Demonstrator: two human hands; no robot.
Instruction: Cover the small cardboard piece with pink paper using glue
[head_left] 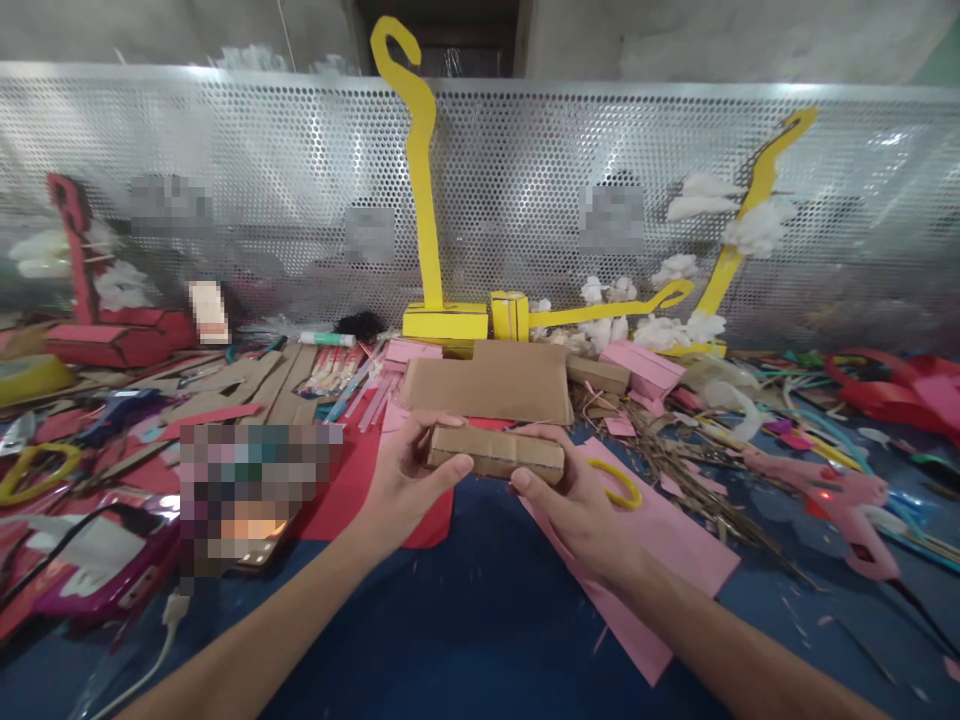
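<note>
A small brown cardboard box (496,452), long and narrow, is held level between both hands above the blue table. My left hand (416,468) grips its left end, thumb on the near side and fingers behind. Closed round the right end is my right hand (559,485), its thumb also on the near face. Behind the box lies a larger piece of cardboard (487,383). Pink paper (652,570) spreads under my right forearm, with a yellow scissors handle (619,485) on it. Red paper (427,520) lies below my left hand.
A pink glue gun (832,495) with a cord lies at right. Yellow hook-topped paper shapes (424,200) stand at the back before a perforated metal panel (510,180). Twigs (675,465), paper scraps and a purple case (112,570) clutter the sides. A red hooked shape (112,335) stands far left.
</note>
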